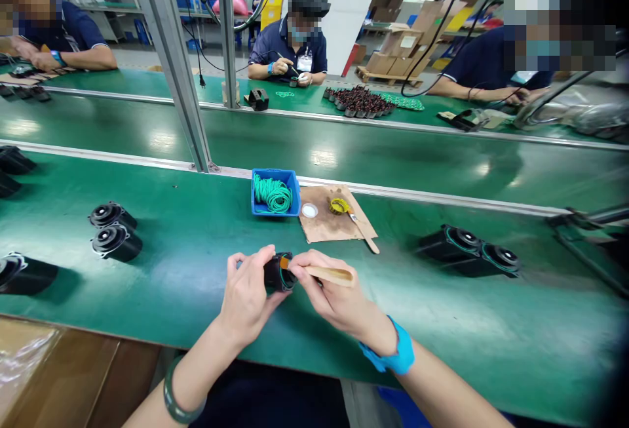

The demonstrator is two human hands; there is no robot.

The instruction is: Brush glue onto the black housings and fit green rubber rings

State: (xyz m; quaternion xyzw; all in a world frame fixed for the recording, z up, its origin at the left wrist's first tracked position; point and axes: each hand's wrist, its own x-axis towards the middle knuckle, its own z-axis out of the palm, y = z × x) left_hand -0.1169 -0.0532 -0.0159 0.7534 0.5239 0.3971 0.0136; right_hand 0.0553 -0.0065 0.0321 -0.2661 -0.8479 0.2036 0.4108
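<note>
Housing (272,274) just below frame centre, slightly left; held by left hand (248,297), fingers above, thumb below. Its long axis runs roughly left–right, green-ringed end toward frame right. Right hand (331,290), nearer that end, pinches brush (331,274); handle lies nearly level, butt to the right, orange head leftward at the housing's rim. Bristle contact: cannot tell, fingers crowd the spot.

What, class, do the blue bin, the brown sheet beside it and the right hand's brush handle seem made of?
Blue bin: probably smooth moulded plastic, from its even colour and neat rim.
Brown sheet: likely matte cardboard, given its dull, stained tan face.
Brush handle: apparently smooth wood, judging by its pale tan.
</note>
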